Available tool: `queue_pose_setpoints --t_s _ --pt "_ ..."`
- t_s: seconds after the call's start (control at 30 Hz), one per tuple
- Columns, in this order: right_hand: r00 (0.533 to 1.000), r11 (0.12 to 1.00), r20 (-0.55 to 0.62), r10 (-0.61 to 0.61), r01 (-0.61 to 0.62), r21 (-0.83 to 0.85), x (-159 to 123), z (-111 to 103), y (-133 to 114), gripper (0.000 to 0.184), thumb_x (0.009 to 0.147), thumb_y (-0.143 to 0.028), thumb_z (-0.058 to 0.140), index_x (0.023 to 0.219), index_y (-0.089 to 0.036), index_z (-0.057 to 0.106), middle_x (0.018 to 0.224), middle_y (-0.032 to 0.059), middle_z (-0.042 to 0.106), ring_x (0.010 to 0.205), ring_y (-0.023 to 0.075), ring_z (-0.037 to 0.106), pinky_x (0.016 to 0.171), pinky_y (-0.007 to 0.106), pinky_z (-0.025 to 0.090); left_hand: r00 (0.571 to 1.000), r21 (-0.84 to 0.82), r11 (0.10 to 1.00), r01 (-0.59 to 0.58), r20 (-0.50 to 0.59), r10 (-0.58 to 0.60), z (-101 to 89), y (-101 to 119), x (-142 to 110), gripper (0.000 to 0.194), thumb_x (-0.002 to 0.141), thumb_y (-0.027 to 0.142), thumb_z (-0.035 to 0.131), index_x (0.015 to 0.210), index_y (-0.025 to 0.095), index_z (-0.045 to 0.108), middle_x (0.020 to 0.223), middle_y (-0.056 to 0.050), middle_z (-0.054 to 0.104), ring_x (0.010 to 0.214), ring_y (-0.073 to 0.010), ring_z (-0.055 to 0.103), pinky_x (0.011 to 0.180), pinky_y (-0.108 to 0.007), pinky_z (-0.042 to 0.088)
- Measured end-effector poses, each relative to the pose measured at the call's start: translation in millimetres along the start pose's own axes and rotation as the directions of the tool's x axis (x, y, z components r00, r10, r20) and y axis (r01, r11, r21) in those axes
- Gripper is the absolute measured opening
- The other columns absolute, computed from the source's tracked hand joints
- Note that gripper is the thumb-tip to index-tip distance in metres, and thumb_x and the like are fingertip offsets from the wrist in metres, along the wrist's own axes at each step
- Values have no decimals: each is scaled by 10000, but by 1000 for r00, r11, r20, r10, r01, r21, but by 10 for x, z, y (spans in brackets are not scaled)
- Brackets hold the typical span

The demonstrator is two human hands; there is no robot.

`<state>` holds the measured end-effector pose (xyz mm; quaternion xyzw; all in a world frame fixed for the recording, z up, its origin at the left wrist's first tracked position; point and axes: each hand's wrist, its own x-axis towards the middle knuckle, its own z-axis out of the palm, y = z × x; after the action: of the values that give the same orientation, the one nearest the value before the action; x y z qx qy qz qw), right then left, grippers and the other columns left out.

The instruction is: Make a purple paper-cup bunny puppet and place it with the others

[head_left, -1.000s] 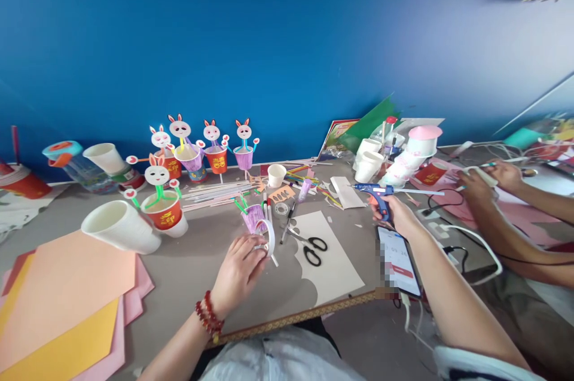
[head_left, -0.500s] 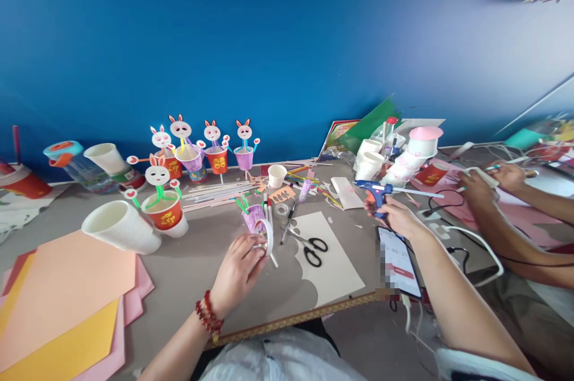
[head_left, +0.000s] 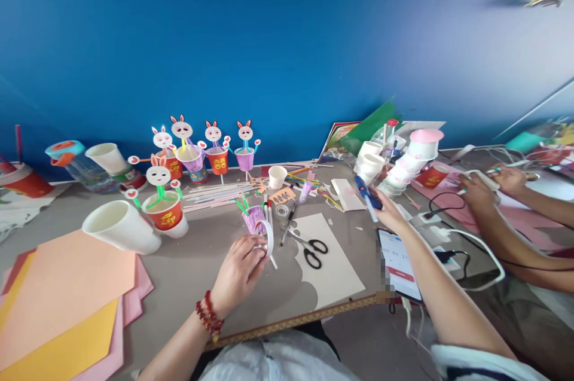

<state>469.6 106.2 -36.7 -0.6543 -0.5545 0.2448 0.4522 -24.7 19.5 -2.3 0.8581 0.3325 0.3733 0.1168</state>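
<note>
My left hand is closed on a white paper ring, held on edge just above the table; a short white stick sticks out below it. Behind the ring stands a purple-striped paper cup with green straws in it. My right hand grips a blue hot glue gun, turned so that the white glue stick at its back points down towards me. To the left of it, black-handled scissors lie on a cut sheet of white paper.
Bunny cup figures line the wall side. Stacked white cups and coloured paper are at the left. A phone lies near the front edge, beside a power strip. Another person's hands work at the right.
My right hand first drew the glue gun slightly left, then rotated it, so its glue stick swung from pointing right to pointing down. My left hand and the ring stayed still.
</note>
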Motion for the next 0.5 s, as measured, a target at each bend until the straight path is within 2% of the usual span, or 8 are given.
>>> queue_pose_setpoints --t_s 0.07,0.13,0.27,0.37,0.5 --pt "1000 1000 -13 -15 15 -16 42 35 35 493 587 -244 662 1077 -245 609 1142 66 695 1158 319 606 1035 506 438 1000 -4 1000 1 2 -1 6 -8 -6 101 954 146 522 943 204 605 1086 -88 681 1089 -228 627 929 -401 517" --pt "1000 1000 -2 -10 10 -23 56 46 58 430 595 -253 650 1024 -238 632 1070 59 718 1076 316 640 983 507 472 1000 -5 1000 2 -1 -2 9 -18 -15 97 952 142 524 938 205 597 1093 -87 679 1097 -227 623 937 -403 513" --pt "1000 1000 24 17 -17 -5 25 6 72 306 665 -293 569 941 -207 670 893 54 735 825 258 689 799 401 551 1000 -4 1000 6 -6 -6 12 -34 -24 93 952 145 524 920 205 588 1101 -90 675 1102 -233 620 937 -405 512" --pt "1000 1000 23 19 -19 -4 -6 -22 74 312 699 -307 524 948 -197 678 867 51 734 767 229 689 740 349 553 1000 -10 1000 5 -3 -5 16 -34 -18 93 951 138 525 918 202 584 1094 -91 674 1096 -233 621 928 -398 512" --pt "1000 998 11 6 -5 -69 -26 -37 107 297 754 -349 514 958 -203 674 855 44 734 754 223 684 722 335 557 1000 -22 1000 5 -5 -5 18 -29 -11 86 946 127 534 929 200 576 1089 -85 671 1096 -224 619 933 -386 505"
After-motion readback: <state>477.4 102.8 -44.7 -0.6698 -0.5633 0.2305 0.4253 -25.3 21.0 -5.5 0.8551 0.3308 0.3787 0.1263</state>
